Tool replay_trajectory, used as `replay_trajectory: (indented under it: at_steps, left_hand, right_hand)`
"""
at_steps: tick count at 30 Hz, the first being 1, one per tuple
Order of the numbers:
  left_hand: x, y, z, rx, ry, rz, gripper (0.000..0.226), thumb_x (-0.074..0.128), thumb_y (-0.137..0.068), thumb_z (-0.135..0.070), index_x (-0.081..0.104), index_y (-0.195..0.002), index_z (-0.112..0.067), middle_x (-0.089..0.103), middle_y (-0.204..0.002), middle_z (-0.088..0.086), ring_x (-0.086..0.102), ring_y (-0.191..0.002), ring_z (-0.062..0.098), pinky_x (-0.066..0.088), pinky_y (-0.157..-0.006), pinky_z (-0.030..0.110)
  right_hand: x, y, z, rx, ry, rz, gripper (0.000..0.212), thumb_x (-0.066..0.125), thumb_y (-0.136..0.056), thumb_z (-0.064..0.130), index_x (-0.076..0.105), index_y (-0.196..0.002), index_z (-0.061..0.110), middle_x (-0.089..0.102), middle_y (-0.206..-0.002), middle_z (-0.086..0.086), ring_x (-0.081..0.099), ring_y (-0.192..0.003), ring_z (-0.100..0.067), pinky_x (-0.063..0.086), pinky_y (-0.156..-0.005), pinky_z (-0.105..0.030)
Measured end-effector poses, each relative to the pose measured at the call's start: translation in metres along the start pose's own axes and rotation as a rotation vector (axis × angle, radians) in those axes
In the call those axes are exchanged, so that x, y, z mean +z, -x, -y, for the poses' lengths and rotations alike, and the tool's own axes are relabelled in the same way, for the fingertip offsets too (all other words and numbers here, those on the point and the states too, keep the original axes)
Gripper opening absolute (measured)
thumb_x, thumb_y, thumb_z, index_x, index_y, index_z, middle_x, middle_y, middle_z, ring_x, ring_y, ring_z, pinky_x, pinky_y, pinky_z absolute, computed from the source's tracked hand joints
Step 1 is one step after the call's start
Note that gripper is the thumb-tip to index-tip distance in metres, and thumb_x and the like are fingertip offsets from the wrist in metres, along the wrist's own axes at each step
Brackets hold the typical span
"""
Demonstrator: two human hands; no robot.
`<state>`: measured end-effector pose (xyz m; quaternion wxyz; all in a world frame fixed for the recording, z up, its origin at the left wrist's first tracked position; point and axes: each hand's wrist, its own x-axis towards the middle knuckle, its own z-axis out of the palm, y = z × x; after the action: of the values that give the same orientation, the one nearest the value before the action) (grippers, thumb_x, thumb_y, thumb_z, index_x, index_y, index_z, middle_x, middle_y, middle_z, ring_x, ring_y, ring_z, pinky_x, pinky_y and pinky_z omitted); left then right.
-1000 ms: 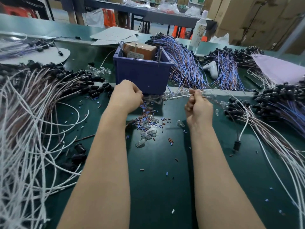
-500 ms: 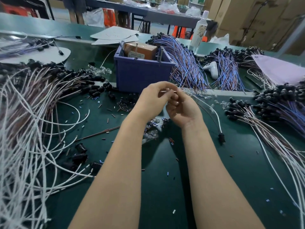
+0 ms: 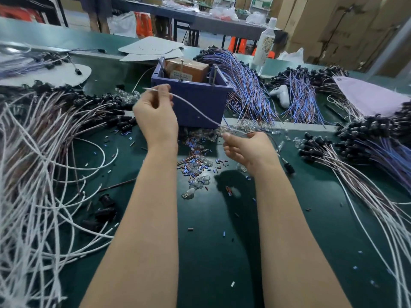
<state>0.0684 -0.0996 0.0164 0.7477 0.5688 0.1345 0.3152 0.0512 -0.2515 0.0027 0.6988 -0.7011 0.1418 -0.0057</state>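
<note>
Green table (image 3: 211, 252): left hand (image 3: 155, 116) and right hand (image 3: 249, 150) pinch 1 white wire (image 3: 195, 109).

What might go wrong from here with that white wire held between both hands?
The left hand pinches the white wire close to its tip, so it may slip free. The black socket lying by the right hand might snag the wire bundle beside it. Loose glass bulbs lie between the forearms; a lowered arm might crush them.
</note>
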Motion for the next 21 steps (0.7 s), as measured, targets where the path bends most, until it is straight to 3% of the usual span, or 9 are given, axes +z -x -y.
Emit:
replay_trajectory:
  at_steps: [4,7,10,12,14,16,18,19,21]
  left_hand:
    - [-0.009,-0.006,-0.005,0.213,-0.346,-0.181,0.031,0.042,-0.101,-0.027,0.067,-0.096,-0.008,0.063,-0.104,0.017,0.050,-0.078,0.016,0.038,-0.075,0.018]
    - [-0.010,-0.008,-0.012,0.260,-0.298,-0.126,0.027,0.038,-0.102,-0.025,0.057,-0.089,-0.011,0.064,-0.082,0.005,0.055,-0.068,0.018,0.048,-0.075,0.029]
    - [-0.008,-0.006,-0.019,0.280,-0.211,-0.039,0.021,0.040,-0.102,-0.021,0.053,-0.089,-0.012,0.060,-0.066,-0.005,0.056,-0.050,0.007,0.054,-0.063,0.030]
    - [-0.006,-0.005,-0.023,0.278,-0.152,0.001,0.016,0.043,-0.101,-0.017,0.054,-0.090,-0.012,0.060,-0.070,-0.006,0.056,-0.051,0.000,0.056,-0.066,0.026]
    - [-0.005,-0.007,-0.026,0.265,-0.153,0.030,0.014,0.043,-0.100,-0.011,0.054,-0.091,-0.015,0.061,-0.075,-0.006,0.058,-0.060,0.000,0.057,-0.077,0.030]
    - [-0.006,-0.009,-0.028,0.300,-0.229,0.042,0.016,0.043,-0.099,-0.011,0.058,-0.095,-0.014,0.063,-0.079,-0.005,0.060,-0.071,0.007,0.054,-0.085,0.033]
    - [-0.007,-0.010,-0.027,0.351,-0.336,0.047,0.021,0.041,-0.100,-0.013,0.062,-0.104,-0.009,0.064,-0.080,-0.005,0.060,-0.079,0.011,0.050,-0.086,0.028]
    - [-0.007,-0.010,-0.026,0.357,-0.384,0.053,0.024,0.040,-0.100,-0.015,0.061,-0.107,-0.008,0.062,-0.077,-0.007,0.058,-0.079,0.010,0.048,-0.084,0.023]
    - [-0.007,-0.013,-0.023,0.336,-0.464,0.088,0.024,0.039,-0.101,-0.016,0.059,-0.112,-0.009,0.059,-0.071,-0.009,0.056,-0.076,0.011,0.045,-0.079,0.023]
  right_hand:
    - [-0.013,-0.003,0.000,-0.006,0.416,-0.133,0.040,0.070,-0.083,0.004,0.047,-0.115,-0.005,0.065,-0.075,-0.019,0.059,-0.045,-0.016,0.053,-0.045,-0.026]
    - [-0.015,-0.002,0.003,-0.210,0.594,-0.181,0.029,0.059,-0.085,0.006,0.048,-0.112,0.006,0.067,-0.079,-0.012,0.063,-0.059,-0.019,0.057,-0.067,-0.038]
    - [-0.010,0.005,0.013,-0.296,0.337,-0.009,0.013,0.053,-0.091,0.008,0.066,-0.092,0.006,0.067,-0.061,0.002,0.064,-0.053,-0.007,0.054,-0.056,-0.021]
    - [-0.005,0.010,0.018,-0.275,0.147,0.165,0.018,0.050,-0.094,0.006,0.065,-0.087,0.010,0.072,-0.068,0.001,0.070,-0.066,-0.009,0.055,-0.062,-0.017]
    - [-0.001,0.009,0.021,-0.341,0.225,0.234,0.016,0.052,-0.091,0.000,0.064,-0.091,0.011,0.073,-0.078,-0.001,0.070,-0.075,-0.012,0.056,-0.071,-0.020]
    - [0.002,0.006,0.022,-0.472,0.428,0.149,0.014,0.058,-0.088,0.003,0.068,-0.093,0.012,0.071,-0.078,0.000,0.068,-0.073,-0.010,0.055,-0.075,-0.022]
    - [0.008,0.000,0.024,-0.598,0.569,0.005,0.011,0.063,-0.088,0.014,0.072,-0.094,0.016,0.066,-0.076,0.006,0.060,-0.067,0.001,0.047,-0.070,-0.012]
    - [0.010,-0.004,0.025,-0.647,0.603,-0.061,0.011,0.064,-0.088,0.020,0.074,-0.094,0.019,0.064,-0.080,0.006,0.056,-0.067,0.002,0.042,-0.067,-0.007]
    - [0.015,-0.012,0.027,-0.686,0.548,-0.119,0.011,0.062,-0.090,0.023,0.073,-0.094,0.023,0.064,-0.089,0.002,0.056,-0.077,-0.005,0.042,-0.073,-0.014]
